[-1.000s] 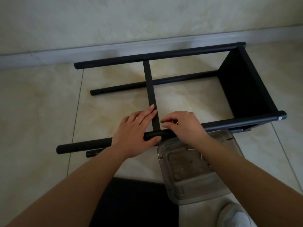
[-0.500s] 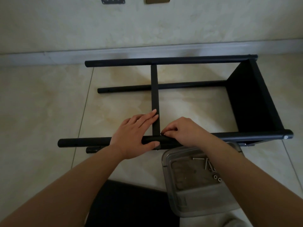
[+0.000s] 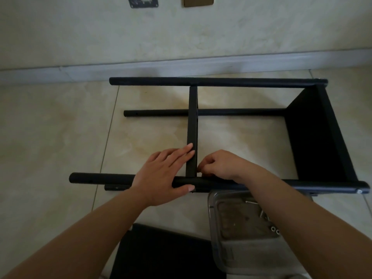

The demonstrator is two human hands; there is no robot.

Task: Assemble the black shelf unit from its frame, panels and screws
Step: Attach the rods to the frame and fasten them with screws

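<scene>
The black shelf frame lies on its side on the tiled floor, with the far pole (image 3: 241, 81) by the wall and the near pole (image 3: 100, 178) in front of me. A black end panel (image 3: 314, 137) closes its right end. A narrow middle panel (image 3: 192, 121) crosses between the poles. My left hand (image 3: 161, 176) lies over the near pole, its straight fingers pressing the middle panel's left side and its thumb against the pole's near side. My right hand (image 3: 223, 165) is curled at the joint right of that panel, fingertips pinching something small that they hide.
A clear plastic container (image 3: 211, 218) stands just in front of the near pole under my right forearm, with screws (image 3: 274, 230) and small metal parts inside. A loose black panel (image 3: 161, 254) lies on the floor near my body. The wall and baseboard run behind the frame.
My head has tilted up, so the frame sits lower and squarer in view. Both hands stay at the joint; my right fingertips have curled in closer to the panel's foot.
</scene>
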